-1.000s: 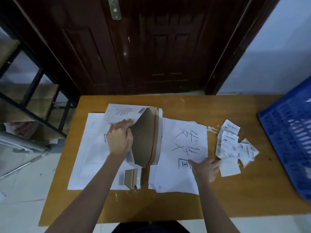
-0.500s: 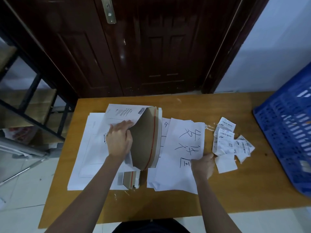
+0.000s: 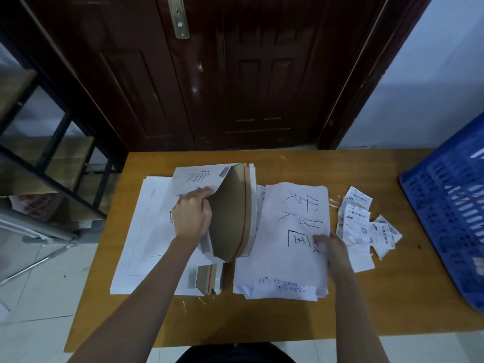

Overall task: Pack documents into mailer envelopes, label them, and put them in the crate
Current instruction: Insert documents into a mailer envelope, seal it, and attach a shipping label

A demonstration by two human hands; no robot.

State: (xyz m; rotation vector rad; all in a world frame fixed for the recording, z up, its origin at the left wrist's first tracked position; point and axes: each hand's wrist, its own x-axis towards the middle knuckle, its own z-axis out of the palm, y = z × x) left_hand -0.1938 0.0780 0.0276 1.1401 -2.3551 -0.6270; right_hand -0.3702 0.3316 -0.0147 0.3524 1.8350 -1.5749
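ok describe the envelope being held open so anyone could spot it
On the wooden table, left of the stack of papers, the left hand holds the envelope open. Unlike the flat white ones beneath, its brown inside and red strip show.

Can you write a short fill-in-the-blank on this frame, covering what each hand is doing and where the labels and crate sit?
1. The left hand holds open a mailer envelope whose inside is ____ in colour.
2. The right hand grips the top sheet of the ____ stack.
3. The shipping labels lie between that stack and the ____ crate.

Missing words: brown; document; blue
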